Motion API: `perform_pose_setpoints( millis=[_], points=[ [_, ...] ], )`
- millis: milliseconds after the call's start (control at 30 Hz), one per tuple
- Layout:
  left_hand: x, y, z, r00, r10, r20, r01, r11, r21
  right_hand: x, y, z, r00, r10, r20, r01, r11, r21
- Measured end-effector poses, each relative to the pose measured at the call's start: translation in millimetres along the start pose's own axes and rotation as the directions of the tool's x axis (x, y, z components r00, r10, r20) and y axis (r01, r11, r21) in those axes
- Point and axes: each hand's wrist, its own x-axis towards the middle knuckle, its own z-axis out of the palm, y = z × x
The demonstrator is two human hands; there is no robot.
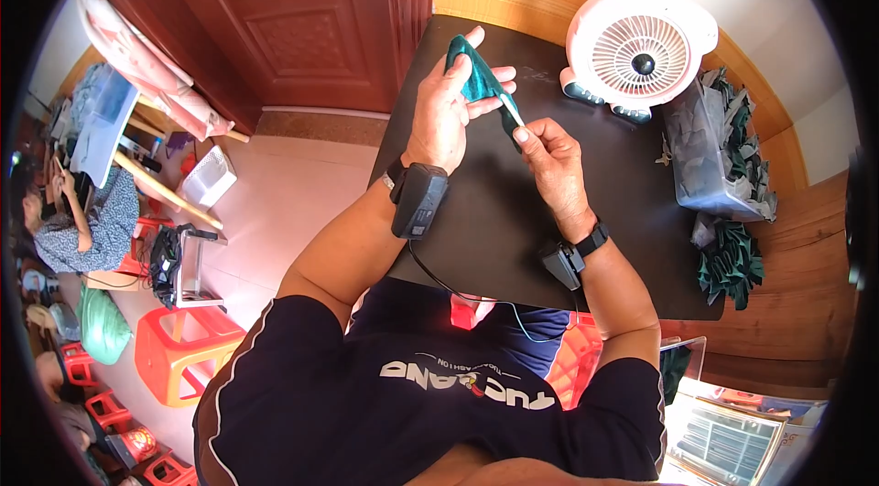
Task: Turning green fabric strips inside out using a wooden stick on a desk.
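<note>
Straightening, it seems, glossy dark-green cloth piece [477,80], held above far side of black flat tabletop [490,225] — left hand [443,113] gripping wide end under thumb, right hand [557,166] pinching narrow near-right end. Next move likely calls for steady left hold.

The upper edge cuts off the reddish-brown panelled wooden door [307,42]; at upper centre, shiny green folded cloth [477,79] partly hides the left hand [441,109].

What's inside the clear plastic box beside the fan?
Dark green and grey pieces, apparently cloth, fill the box. The pile's middle and the box's bottom are covered.
</note>
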Motion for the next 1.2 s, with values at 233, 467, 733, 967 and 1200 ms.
perform_pose_setpoints(
  millis=[233,467,733,967,1200],
  points=[
    [2.3,3.6,-3.9,0.998,-0.064,0.027,0.061,0.995,0.083,1.5,-3.4,-6.4,0.999,-0.018,0.044,0.023,0.992,-0.121],
    [0.9,-0.7,-1.2,0.997,-0.063,0.051,0.057,0.992,0.112,1.5,-1.2,-5.8,0.999,0.005,0.041,0.000,0.992,-0.128],
    [-4.2,-2.2,4.7,0.996,-0.081,0.047,0.073,0.985,0.157,-1.2,-5.6,-6.3,0.983,0.102,0.149,-0.106,0.994,0.019],
    [3.2,-5.4,-1.1,0.998,-0.041,0.042,0.036,0.993,0.113,4.4,-0.7,-8.8,0.997,-0.060,-0.049,0.058,0.997,-0.055],
    [10.3,8.2,-23.0,0.985,0.146,-0.090,-0.136,0.985,0.108,3.6,-4.0,-8.9,0.993,-0.093,-0.071,0.078,0.979,-0.188]
  ],
)
